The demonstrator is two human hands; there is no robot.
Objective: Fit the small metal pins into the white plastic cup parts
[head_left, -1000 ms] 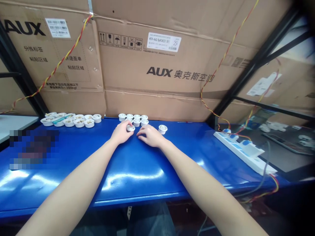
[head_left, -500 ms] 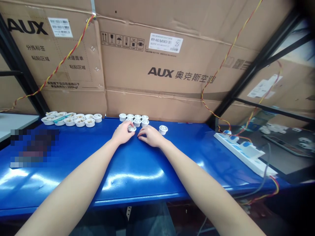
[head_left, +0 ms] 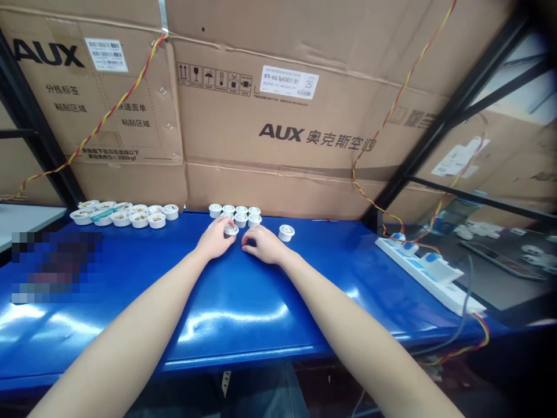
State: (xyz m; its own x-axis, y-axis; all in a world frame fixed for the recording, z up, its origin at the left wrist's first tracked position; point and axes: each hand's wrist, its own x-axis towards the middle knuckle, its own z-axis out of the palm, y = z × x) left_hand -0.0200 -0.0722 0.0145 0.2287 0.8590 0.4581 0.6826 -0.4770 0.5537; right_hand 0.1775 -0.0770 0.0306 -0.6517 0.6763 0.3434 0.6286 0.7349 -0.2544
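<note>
My left hand (head_left: 214, 239) has its fingers closed round a small white lidded cup (head_left: 231, 230) low over the blue table. To its right, my right hand (head_left: 263, 244) is curled, thumb and fingertips drawn close together. What is inside those fingers, if anything, is hidden. A cluster of similar white cups (head_left: 241, 219) stands in rows just behind my hands; my left hand partly covers one of them. Beside my right hand, a single lidded cup (head_left: 286, 233) stands apart on the table.
White cups with bits inside (head_left: 139, 219) stand at the back left, a teal strip (head_left: 104, 213) across some. A power strip (head_left: 429, 273) lies along the right edge. Large cardboard boxes (head_left: 278, 162) form the back. A pixelated dark patch (head_left: 56, 267) covers the left side.
My right hand's fingers have curled in closer together. My left hand keeps hold of the cup in nearly the same place. The view has shifted slightly.
</note>
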